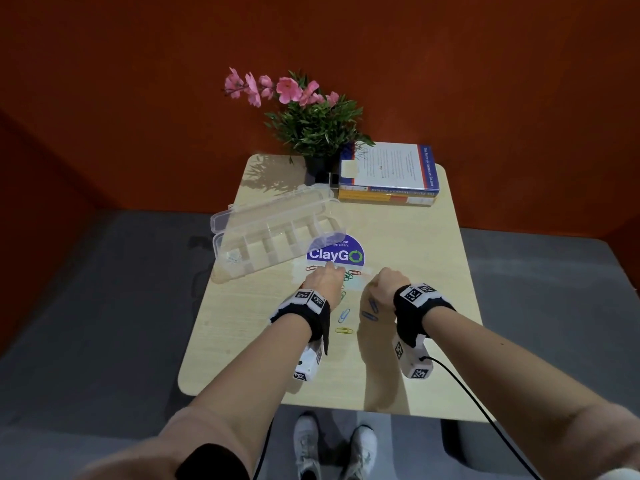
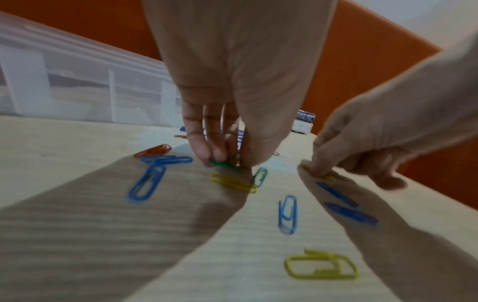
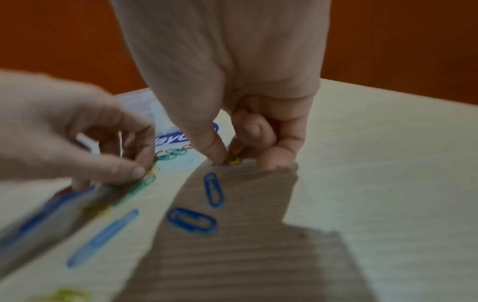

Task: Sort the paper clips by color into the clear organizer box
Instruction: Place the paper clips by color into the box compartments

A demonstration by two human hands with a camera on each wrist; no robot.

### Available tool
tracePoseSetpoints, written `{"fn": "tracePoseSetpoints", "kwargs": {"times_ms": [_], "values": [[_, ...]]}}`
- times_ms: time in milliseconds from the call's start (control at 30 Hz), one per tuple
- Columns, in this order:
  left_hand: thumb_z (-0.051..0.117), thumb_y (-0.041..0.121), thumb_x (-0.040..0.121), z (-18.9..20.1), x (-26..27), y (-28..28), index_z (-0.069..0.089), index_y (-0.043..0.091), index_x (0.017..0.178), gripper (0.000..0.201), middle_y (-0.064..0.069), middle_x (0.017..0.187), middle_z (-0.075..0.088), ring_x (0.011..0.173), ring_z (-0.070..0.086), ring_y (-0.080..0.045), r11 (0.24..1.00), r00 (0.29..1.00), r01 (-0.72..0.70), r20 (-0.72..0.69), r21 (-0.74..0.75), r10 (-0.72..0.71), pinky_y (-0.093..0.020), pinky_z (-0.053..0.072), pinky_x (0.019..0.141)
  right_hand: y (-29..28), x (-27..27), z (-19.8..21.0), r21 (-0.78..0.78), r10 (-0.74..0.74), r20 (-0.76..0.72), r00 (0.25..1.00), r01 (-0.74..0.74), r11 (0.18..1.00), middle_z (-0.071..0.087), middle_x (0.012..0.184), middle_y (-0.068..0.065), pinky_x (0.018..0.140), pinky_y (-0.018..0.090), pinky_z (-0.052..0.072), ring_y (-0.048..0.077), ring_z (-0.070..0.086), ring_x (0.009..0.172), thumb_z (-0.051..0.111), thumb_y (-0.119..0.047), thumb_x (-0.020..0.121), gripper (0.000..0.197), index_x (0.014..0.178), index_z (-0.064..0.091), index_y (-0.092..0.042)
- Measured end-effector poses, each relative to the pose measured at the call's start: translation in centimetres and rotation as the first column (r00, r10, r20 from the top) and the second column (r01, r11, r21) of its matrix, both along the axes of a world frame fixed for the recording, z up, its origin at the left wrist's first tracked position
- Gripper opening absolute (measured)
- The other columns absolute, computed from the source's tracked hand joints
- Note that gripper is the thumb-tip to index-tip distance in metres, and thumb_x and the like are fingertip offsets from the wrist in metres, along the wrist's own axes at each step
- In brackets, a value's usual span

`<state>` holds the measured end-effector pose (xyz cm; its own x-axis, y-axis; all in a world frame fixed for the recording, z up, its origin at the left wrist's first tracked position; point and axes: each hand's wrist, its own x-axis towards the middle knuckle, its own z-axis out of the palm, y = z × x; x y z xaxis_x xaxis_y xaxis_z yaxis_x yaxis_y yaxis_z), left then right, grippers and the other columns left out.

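Note:
Coloured paper clips lie scattered on the pale wooden table (image 1: 415, 258). My left hand (image 2: 227, 162) pinches a green paper clip (image 2: 222, 163) between thumb and fingertips, down at the table top. To its right, my right hand (image 3: 227, 159) pinches a yellow paper clip (image 3: 234, 160) with thumb and forefinger, its other fingers curled. The clear organizer box (image 1: 277, 237) stands open at the left beyond the hands, its lid tipped back. Something small and pale lies in its leftmost compartment (image 1: 232, 258). Blue clips (image 3: 213, 190), a yellow clip (image 2: 322, 265) and an orange clip (image 2: 155, 150) lie loose around the hands.
A round blue ClayGo sticker (image 1: 336, 252) is just beyond the hands. A potted plant with pink flowers (image 1: 311, 133) and stacked books (image 1: 388, 178) stand at the table's far edge. A cable (image 1: 485, 410) runs from my right wrist. My shoes (image 1: 332, 448) show below the near edge.

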<state>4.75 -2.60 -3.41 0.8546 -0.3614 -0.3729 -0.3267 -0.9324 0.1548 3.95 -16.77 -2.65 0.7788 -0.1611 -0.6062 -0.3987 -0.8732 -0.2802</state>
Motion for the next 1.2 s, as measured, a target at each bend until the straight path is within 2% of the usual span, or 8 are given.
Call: {"fn": "tracePoseSetpoints", "kwargs": {"times_ms": [300,400,600,733,833,900,1033,1200], "values": [[0.049,0.01,0.086,1.1,0.9,0.8,0.053,0.011,0.092,0.007,-0.015,0.102,0.065,0.096,0.06,-0.033,0.932,0.979,-0.196,0.0,-0.306,0.206,-0.038,0.046,0.075,-1.0,-1.6,-0.7,0.309,-0.182,0.107,0.977,0.141,0.94,0.061,0.084,0.011,0.068,0.031,0.041,0.029,0.058,0.078,0.048,-0.02,0.089,0.014,0.092,0.052,-0.006],[0.059,0.012,0.082,0.9,1.2,2.0,0.054,0.017,0.086,0.008,-0.01,0.091,0.07,0.086,0.063,-0.027,0.753,0.893,-0.433,-0.125,-0.494,0.432,-0.038,0.051,0.078,-1.1,-2.3,-0.6,0.629,-0.47,0.005,0.882,0.363,0.688,0.052,0.062,0.013,0.05,0.028,0.04,0.023,0.045,0.049,0.052,-0.006,0.087,0.016,0.073,0.044,-0.009],[0.047,0.001,0.089,0.1,0.1,4.4,0.067,0.014,0.099,0.025,-0.001,0.066,0.049,0.054,0.046,-0.019,0.388,0.709,-0.701,-0.522,-0.599,0.474,-0.032,0.043,0.058,-0.4,-4.2,0.0,0.827,-0.635,-0.316,0.705,0.533,0.18,0.045,0.058,0.013,0.041,0.026,0.048,0.022,0.047,0.045,0.054,0.01,0.085,0.017,0.08,0.047,-0.004],[0.033,-0.004,0.086,0.5,-1.2,4.4,0.05,0.009,0.062,0.032,-0.007,0.058,0.041,0.046,0.032,-0.017,0.194,0.513,-0.853,-0.708,-0.485,0.486,-0.02,0.025,0.042,0.2,-4.8,-0.2,0.788,-0.543,-0.478,0.691,0.61,0.084,0.05,0.075,0.014,0.048,0.027,0.057,0.019,0.048,0.054,0.047,0.005,0.089,0.014,0.102,0.052,0.0],[0.041,0.005,0.08,0.5,-1.9,4.1,0.048,0.01,0.054,0.027,-0.006,0.052,0.04,0.046,0.03,-0.018,0.166,0.455,-0.885,-0.731,-0.435,0.508,-0.019,0.024,0.041,0.5,-5.0,0.1,0.753,-0.478,-0.558,0.679,0.656,0.053,0.044,0.069,0.009,0.049,0.028,0.048,0.018,0.041,0.051,0.035,-0.006,0.087,0.016,0.082,0.05,-0.004],[0.049,0.026,0.076,0.3,-2.5,3.8,0.054,0.015,0.06,0.02,-0.006,0.059,0.053,0.054,0.045,-0.023,0.391,0.607,-0.795,-0.585,-0.464,0.538,-0.024,0.035,0.054,0.8,-5.1,0.3,0.751,-0.49,-0.507,0.709,0.642,0.152,0.043,0.06,0.006,0.049,0.026,0.037,0.017,0.04,0.045,0.04,-0.015,0.086,0.02,0.068,0.047,-0.009],[0.062,0.029,0.079,0.2,-3.3,3.3,0.056,0.018,0.099,0.024,-0.005,0.106,0.069,0.096,0.063,-0.027,0.888,0.942,-0.326,-0.189,-0.323,0.277,-0.035,0.052,0.08,1.4,-5.7,-0.3,0.627,-0.37,-0.055,0.927,0.321,0.71,0.053,0.056,0.0,0.045,0.022,0.034,0.015,0.045,0.048,0.064,-0.022,0.082,0.023,0.064,0.054,-0.014],[0.065,0.018,0.085,0.2,-2.9,3.0,0.055,0.012,0.105,0.022,-0.014,0.11,0.067,0.1,0.059,-0.031,0.953,0.974,-0.204,-0.146,-0.222,0.175,-0.038,0.05,0.084,2.7,-7.5,-1.0,0.256,0.101,0.144,0.984,-0.136,0.957,0.071,0.098,0.007,0.072,0.027,0.046,0.027,0.065,0.093,0.062,-0.02,0.076,0.012,0.088,0.061,-0.018]]}}
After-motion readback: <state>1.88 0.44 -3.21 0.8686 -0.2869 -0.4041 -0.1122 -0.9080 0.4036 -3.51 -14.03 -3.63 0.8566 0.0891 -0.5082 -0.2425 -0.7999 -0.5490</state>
